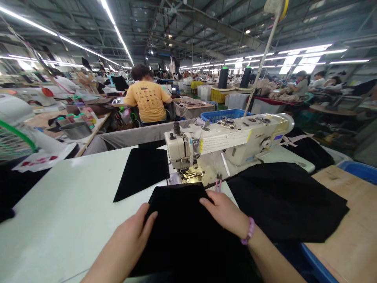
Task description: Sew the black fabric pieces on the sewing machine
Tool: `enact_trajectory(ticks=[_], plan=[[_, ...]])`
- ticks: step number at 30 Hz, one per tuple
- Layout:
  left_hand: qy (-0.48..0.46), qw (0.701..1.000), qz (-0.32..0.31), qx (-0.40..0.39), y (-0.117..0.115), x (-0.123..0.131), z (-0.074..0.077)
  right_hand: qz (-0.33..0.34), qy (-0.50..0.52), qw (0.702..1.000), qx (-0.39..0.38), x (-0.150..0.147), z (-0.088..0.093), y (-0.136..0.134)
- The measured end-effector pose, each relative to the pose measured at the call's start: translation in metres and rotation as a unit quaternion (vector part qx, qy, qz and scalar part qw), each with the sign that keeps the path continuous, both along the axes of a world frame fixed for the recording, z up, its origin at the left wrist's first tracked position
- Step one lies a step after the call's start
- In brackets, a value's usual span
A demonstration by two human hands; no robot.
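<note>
A piece of black fabric (182, 220) lies on the white table (73, 212) in front of the cream sewing machine (224, 139). My left hand (134, 236) rests flat on the fabric's left edge, fingers stretched out. My right hand (225, 212), with a pink bead bracelet at the wrist, lies flat on the fabric's upper right part, fingers pointing toward the presser foot (191, 173). The fabric's far edge sits just short of the presser foot.
A second black piece (141, 171) lies left of the machine, a larger black pile (282, 200) on the right over a wooden board (350, 236). Pink snips (218, 181) lie by the machine. A green fan (14, 141) stands far left. A person in a yellow shirt (149, 100) sits ahead.
</note>
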State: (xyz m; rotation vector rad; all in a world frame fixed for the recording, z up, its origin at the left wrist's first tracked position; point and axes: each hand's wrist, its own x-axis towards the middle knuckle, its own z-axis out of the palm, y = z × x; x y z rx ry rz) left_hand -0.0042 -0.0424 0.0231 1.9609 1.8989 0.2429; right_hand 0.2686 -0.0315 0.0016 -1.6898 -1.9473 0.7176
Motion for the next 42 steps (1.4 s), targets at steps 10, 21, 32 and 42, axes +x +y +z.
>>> enact_trajectory(ticks=[10,21,32,42], plan=[[0.191,0.982,0.0,0.009,0.025,0.016,0.002,-0.078,-0.092,0.991,0.057,-0.02,-0.019,0.015],[-0.057,0.988,-0.002,0.144,0.053,0.005,-0.029,-0.075,0.088,0.985,0.128,-0.02,-0.039,0.04],[-0.572,0.803,0.151,0.077,-0.004,0.009,0.001,-0.086,0.504,0.859,-0.02,-0.014,-0.03,0.006],[-0.583,0.75,0.24,0.197,-0.007,0.013,0.004,-0.167,0.554,0.815,0.0,-0.014,-0.02,-0.012]])
